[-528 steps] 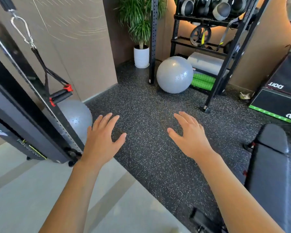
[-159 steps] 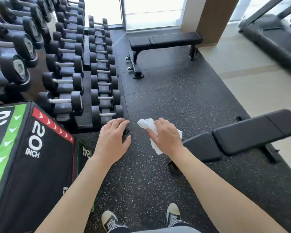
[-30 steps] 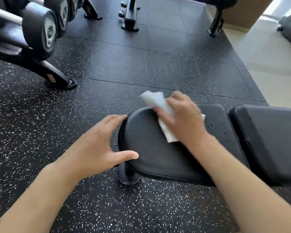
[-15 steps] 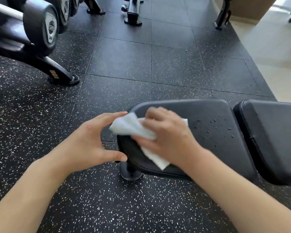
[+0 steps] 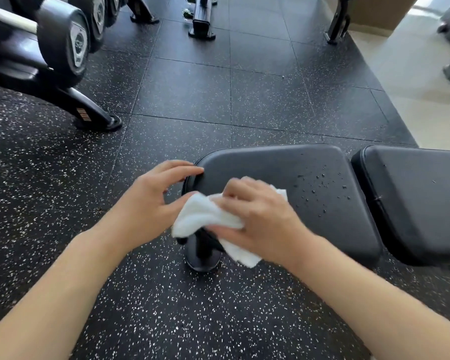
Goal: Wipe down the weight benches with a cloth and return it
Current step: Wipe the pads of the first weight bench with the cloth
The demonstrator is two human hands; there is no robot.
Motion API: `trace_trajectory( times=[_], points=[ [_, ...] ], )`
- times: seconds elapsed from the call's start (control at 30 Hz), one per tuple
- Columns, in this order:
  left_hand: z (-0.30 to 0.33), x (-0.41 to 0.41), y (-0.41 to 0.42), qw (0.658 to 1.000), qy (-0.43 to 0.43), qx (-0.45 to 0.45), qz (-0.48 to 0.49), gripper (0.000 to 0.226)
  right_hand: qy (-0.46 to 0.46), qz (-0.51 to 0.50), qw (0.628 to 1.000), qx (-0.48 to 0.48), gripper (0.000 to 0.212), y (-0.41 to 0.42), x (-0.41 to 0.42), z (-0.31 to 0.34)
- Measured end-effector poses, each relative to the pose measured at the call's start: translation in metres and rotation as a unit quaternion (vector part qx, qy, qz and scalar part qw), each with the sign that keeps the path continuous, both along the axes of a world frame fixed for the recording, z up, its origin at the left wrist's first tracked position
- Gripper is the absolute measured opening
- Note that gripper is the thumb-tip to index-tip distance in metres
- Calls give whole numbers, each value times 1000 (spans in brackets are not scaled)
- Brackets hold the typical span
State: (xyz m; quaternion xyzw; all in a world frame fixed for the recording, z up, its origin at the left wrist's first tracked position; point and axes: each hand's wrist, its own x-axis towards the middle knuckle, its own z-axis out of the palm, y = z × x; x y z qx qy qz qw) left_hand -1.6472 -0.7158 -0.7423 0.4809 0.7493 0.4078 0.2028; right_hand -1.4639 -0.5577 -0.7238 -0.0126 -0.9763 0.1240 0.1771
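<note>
Head view: my right grip (image 5: 257, 219) is clutching the cloth (image 5: 205, 214) at the near bench's (image 5: 270, 167) end, my left grip (image 5: 146, 203) hanging released beside it. Droplets (image 5: 320, 183) (unwiped) are waiting; the far bench (image 5: 202, 19) is looking untouched.

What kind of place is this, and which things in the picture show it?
Most likely a gym's free-weight area. A rack of dumbbells stands at upper left, a padded black weight bench is being wiped, and the floor is speckled rubber tile.
</note>
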Motion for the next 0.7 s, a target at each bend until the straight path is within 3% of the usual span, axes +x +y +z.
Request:
trace_trajectory(
  times=[0.13, 0.2, 0.37, 0.47, 0.57, 0.7],
  points=[
    [2, 4, 5, 1000, 19, -1, 13, 41, 10, -199, 978, -68, 27, 54, -1, 13],
    [1, 4, 3, 1000, 9, 5, 13, 42, 15, -223, 972, -73, 28, 54, 1, 15],
    [-4, -2, -4, 999, -36, 7, -1, 44, 10, -43, 998, -36, 33, -24, 3, 2],
    [-4, -5, -2, 999, -39, 11, -1, 38, 12, 14, 1000, 11, 33, -17, 0, 0],
    [-5, -1, 3, 1000, -19, 21, 11, 40, 22, -120, 992, -32, 30, 28, -8, 6],
    [-6, 1, 1, 1000, 9, 20, 19, 41, 14, -290, 955, -58, 37, 80, -12, 8]
  ],
)
